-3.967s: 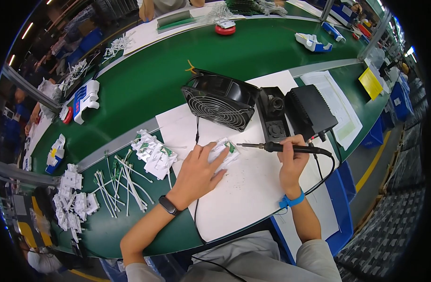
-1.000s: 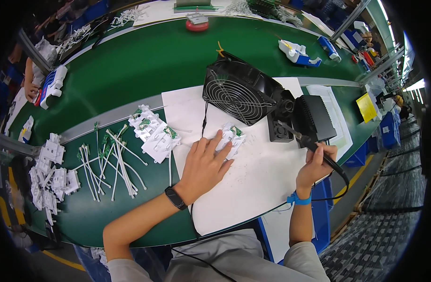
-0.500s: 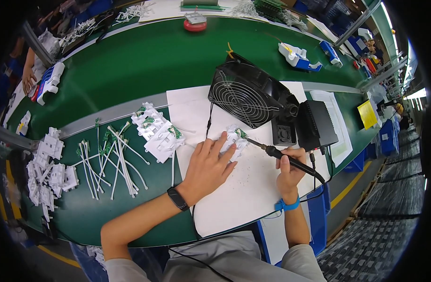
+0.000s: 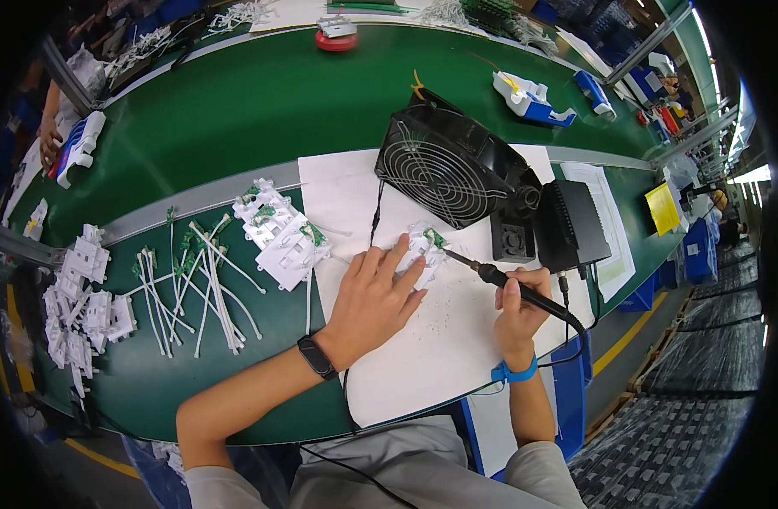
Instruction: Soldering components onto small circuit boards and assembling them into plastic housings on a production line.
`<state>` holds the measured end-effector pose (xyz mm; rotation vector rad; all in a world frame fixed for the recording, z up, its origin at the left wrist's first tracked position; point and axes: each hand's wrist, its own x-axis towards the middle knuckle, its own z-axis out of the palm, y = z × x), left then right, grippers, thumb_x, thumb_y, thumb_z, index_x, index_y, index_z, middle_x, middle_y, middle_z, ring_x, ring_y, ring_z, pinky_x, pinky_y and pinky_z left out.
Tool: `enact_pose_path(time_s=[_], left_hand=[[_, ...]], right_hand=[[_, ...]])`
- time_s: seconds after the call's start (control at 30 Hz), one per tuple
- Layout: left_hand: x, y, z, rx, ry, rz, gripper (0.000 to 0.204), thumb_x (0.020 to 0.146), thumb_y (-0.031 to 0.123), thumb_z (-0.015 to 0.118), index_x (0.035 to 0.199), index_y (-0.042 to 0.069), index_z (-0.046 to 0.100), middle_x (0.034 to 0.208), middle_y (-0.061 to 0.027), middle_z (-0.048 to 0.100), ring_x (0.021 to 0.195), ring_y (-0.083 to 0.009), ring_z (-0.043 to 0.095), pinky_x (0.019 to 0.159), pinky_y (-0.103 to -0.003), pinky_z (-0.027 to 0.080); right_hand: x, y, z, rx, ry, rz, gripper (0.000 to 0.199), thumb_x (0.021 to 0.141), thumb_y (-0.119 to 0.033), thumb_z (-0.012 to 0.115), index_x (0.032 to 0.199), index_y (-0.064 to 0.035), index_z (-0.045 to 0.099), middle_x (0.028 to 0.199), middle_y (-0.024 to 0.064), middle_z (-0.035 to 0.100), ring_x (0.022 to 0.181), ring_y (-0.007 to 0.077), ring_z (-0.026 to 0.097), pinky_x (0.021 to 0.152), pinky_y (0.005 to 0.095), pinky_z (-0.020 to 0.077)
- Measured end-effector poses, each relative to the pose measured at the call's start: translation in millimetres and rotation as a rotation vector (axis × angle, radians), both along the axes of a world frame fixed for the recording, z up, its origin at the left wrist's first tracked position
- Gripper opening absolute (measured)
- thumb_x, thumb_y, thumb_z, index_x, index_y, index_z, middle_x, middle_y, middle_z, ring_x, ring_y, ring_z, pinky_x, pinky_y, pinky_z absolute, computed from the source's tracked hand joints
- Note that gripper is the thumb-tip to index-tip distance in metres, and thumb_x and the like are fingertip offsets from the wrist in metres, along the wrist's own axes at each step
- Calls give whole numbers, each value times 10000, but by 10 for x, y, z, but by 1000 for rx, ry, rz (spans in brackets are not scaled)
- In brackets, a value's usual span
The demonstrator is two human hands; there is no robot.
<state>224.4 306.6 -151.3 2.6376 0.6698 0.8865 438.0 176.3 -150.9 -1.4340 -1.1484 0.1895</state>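
Note:
My left hand (image 4: 374,293), with a black band on its wrist, lies with fingers spread on a white plastic part (image 4: 417,260) that carries a small green circuit board (image 4: 436,238). Its fingertips press on the part against the white sheet (image 4: 406,373). In my right hand (image 4: 523,312), closed like a pen grip, is a black soldering iron (image 4: 529,295). The iron's tip points left and meets or nearly meets the board's edge; I cannot tell which. A blue strap circles my right wrist. Left of my left hand lie several white plastic parts with green boards (image 4: 283,246).
Behind the sheet stand a black fan with a wire guard (image 4: 440,170) and a black box (image 4: 571,225). White cables with green boards (image 4: 211,288) and a pile of white parts (image 4: 79,305) lie left. Beyond, a green belt (image 4: 236,102) carries blue-white housings (image 4: 533,97).
The red round item and the housings on the green belt have shifted left. My hands, the soldering iron and the white part stay nearly in place.

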Motion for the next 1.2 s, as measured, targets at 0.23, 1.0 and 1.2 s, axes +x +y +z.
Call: enact_pose_path(time_s=[0.23,1.0,1.2], left_hand=[[13,4,21,-15,20,-22,405,870,248,762,1209,30,724,1401,-212,588,1066,-295,564,906,-399,473],[-35,-9,-14,12,-35,-30,422,862,239,764,1221,24,709,1387,-222,589,1068,-312,557,907,-415,469],[-3,-9,-56,2,-114,-33,425,823,199,799,1204,35,711,1392,-204,594,996,-309,570,892,-385,504]], right_hand=[[128,-120,177,212,-38,-176,115,1036,-122,540,987,-20,522,732,45,515,516,82,454,502,231,350],[717,646,432,-162,-202,-299,123,1008,-88,680,1087,-7,632,854,14,626,788,68,580,715,221,467],[764,593,395,-152,139,-191,319,984,-105,703,1268,14,621,855,48,681,644,52,510,567,209,382]])
